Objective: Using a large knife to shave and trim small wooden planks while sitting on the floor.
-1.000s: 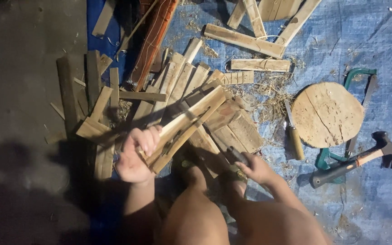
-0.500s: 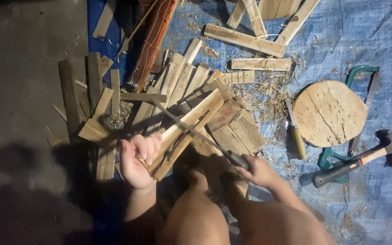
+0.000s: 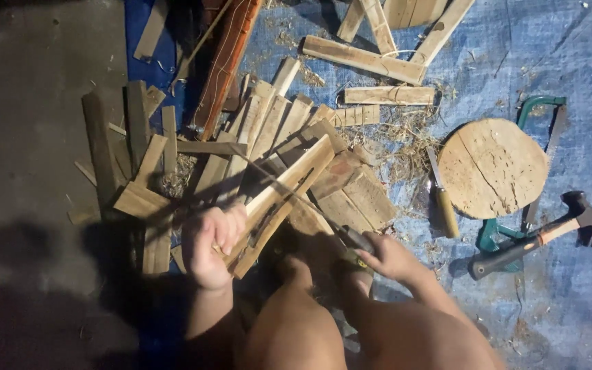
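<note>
Hammer beside round wooden disc

Left hand grips a wooden slat; right hand holds a knife against it. Nearby on the blue tarp: round wooden block, hammer, green saw, scattered slats.

My left hand is curled into a tight fist, knuckles up and fingers wrapped closed, wrist straight above a forearm that runs down toward me; my right hand sits lower and further out, fingers folded shut in a grip, thumb side turned inward, forearm angling off to the lower right; both bare knees are drawn up between my arms, close together.
</note>
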